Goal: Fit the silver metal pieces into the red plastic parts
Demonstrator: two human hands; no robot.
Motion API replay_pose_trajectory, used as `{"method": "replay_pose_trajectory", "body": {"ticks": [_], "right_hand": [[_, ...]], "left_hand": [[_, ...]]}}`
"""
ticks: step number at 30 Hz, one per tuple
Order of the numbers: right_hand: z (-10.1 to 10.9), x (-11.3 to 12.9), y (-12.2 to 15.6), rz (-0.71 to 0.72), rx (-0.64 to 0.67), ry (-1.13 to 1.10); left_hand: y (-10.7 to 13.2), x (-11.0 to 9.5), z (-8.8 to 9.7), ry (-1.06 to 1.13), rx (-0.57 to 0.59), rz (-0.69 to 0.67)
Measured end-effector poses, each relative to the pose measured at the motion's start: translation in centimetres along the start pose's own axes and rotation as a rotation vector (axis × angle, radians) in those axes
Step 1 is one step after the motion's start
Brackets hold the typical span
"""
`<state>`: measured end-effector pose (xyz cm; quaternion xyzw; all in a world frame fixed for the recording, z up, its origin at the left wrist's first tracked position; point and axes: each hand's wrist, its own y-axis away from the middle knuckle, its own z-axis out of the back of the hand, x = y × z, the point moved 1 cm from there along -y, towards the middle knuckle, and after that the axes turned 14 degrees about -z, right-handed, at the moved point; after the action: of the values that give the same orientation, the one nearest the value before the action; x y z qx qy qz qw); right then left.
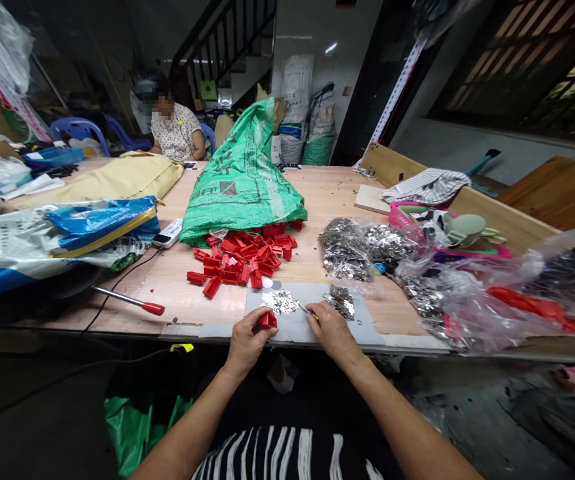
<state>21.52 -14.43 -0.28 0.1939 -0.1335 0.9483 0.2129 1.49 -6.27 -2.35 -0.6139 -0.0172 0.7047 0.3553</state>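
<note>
"Where was the left hand (247, 339)?"

"Over the near edge of the gray mat (292, 332), its thumb and fingers pinching a single red plastic part (268, 320)."

"And the right hand (331, 330)?"

"Just across from it, with thumb and fingers pressed together on a slim metal tool (305, 309). The tool pointed toward a pile of shiny silver pieces (281, 302) on the mat; whether its tip touched them could not be told."

"Did anything else lie on the mat?"

"A darker pile of metal pieces (343, 303), just beyond the right hand."

"Where were the other red parts?"

"In a loose heap of red parts (240, 259) beyond the mat and to the left, at the mouth of a green woven sack (242, 183). Clear plastic bags of metal pieces (350, 248) lay to the right, near a pink-rimmed basket (502, 253). Across the table (325, 187) sat a co-worker (175, 133) in a patterned shirt."
</note>
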Motion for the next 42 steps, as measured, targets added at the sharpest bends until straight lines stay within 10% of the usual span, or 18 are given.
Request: {"method": "replay_pose_trajectory", "body": {"ticks": [42], "right_hand": [[1.6, 1.1, -0.1, -0.048, 0.076, 0.247]], "left_hand": [[-0.3, -0.3, 0.1, 0.016, -0.002, 0.044]]}}
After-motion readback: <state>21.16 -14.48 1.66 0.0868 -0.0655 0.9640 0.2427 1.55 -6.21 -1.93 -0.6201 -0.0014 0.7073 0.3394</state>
